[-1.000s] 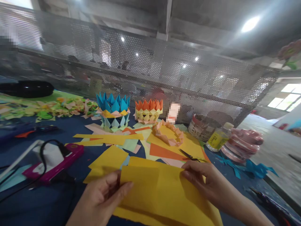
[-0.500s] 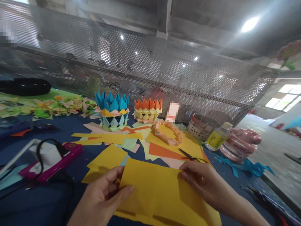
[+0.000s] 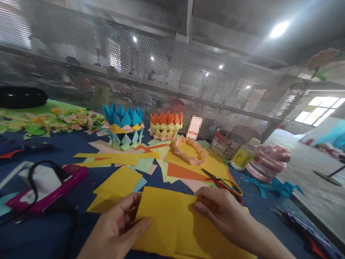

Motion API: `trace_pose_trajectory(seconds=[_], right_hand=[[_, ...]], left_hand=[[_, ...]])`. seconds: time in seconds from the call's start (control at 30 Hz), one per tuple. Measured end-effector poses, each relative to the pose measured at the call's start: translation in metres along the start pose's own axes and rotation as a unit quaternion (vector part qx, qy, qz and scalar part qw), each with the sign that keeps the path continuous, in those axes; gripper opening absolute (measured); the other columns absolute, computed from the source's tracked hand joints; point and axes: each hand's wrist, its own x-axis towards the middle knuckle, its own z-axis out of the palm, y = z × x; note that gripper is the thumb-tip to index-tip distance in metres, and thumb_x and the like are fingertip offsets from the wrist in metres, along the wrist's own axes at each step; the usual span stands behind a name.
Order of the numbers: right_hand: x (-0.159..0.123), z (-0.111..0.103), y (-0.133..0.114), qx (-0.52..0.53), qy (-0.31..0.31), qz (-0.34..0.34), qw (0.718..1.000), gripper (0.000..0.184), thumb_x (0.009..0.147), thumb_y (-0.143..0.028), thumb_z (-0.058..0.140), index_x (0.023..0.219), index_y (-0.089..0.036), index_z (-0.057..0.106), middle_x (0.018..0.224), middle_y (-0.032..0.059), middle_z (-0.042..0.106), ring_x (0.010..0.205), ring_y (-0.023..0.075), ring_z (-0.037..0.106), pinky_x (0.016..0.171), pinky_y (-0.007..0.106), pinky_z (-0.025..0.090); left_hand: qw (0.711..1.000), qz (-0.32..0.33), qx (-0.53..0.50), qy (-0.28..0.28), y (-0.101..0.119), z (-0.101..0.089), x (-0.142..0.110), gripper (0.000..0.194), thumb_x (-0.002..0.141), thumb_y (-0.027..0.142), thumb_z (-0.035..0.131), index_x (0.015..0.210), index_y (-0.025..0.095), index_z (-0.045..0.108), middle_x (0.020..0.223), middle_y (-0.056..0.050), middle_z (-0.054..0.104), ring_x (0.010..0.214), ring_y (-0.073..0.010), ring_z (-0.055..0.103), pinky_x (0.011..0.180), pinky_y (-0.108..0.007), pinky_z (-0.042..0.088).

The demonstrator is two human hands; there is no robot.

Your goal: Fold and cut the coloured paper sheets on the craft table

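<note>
While gripping yellow sheet (image 3: 178, 223) at both top corners: left hand (image 3: 118, 230) and right hand (image 3: 221, 212) pinched on paper, low centre of blue table (image 3: 83, 194).
Left thumb laid over upper-left corner, fingers tucked behind; right fingers (image 3: 205, 207) pressed flat on upper-right edge. Sheet folded, a crease visible down the middle, lying over more yellow paper (image 3: 115, 185). Just beyond right hand: scissors (image 3: 223, 183) with red and yellow handles, on orange and yellow sheets. Farther back: blue paper crown (image 3: 122, 124), orange paper crown (image 3: 165, 124), peach paper ring (image 3: 188, 149). Right side: small bottle (image 3: 242, 154) beside pink tape rolls (image 3: 268, 162). Left side: pink device (image 3: 45, 187) with black cable.
</note>
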Motion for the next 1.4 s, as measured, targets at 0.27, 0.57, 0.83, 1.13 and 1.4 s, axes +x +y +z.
trace_pose_trajectory(seconds=[0.27,0.57,0.83,1.13,1.4], right_hand=[[0.004,0.014,-0.012,0.014,0.056,0.021,0.998,0.022,0.095,-0.04,0.05,0.089,-0.022,0.061,0.088,0.0015,0.067,0.087,0.0196,0.058,0.075,0.03,0.04],[0.01,0.022,-0.017,0.015,0.062,0.026,0.998,0.03,0.094,-0.043,0.05,0.075,-0.021,0.057,0.07,-0.0012,0.061,0.068,0.0155,0.054,0.064,0.027,0.035],[0.012,0.022,-0.016,0.013,0.069,0.028,0.997,0.029,0.094,-0.04,0.051,0.073,-0.02,0.056,0.069,-0.0007,0.061,0.066,0.0153,0.053,0.062,0.026,0.034],[0.012,0.02,-0.017,0.026,0.065,0.045,0.996,0.03,0.092,-0.042,0.052,0.072,-0.02,0.055,0.068,-0.0011,0.059,0.066,0.0153,0.052,0.061,0.026,0.035],[0.012,0.02,-0.017,0.02,0.063,0.044,0.997,0.034,0.092,-0.045,0.05,0.07,-0.02,0.053,0.067,-0.0013,0.058,0.065,0.0147,0.051,0.061,0.026,0.034]], left_hand=[[0.999,-0.034,-0.001,-0.033,-0.005,-0.001,0.002,0.059,0.062,0.041,0.085,0.113,0.023,0.062,0.107,-0.006,0.074,0.096,-0.0287,0.07,0.078,-0.031,0.06],[0.997,-0.013,-0.061,-0.046,-0.008,0.006,0.0,0.045,0.059,0.031,0.089,0.098,0.027,0.067,0.094,0.005,0.077,0.087,-0.0136,0.071,0.073,-0.013,0.056],[0.998,0.006,-0.034,-0.06,-0.005,0.004,-0.002,0.04,0.061,0.035,0.088,0.097,0.031,0.072,0.096,0.007,0.077,0.088,-0.0119,0.071,0.076,-0.012,0.054],[0.995,-0.016,-0.004,-0.095,-0.004,-0.005,-0.001,0.04,0.076,0.04,0.077,0.113,0.035,0.066,0.111,0.003,0.073,0.109,-0.0167,0.065,0.09,-0.02,0.052],[0.993,-0.01,-0.01,-0.113,-0.005,-0.005,0.0,0.043,0.079,0.04,0.074,0.119,0.031,0.063,0.123,-0.002,0.067,0.124,-0.0227,0.054,0.1,-0.028,0.047]])
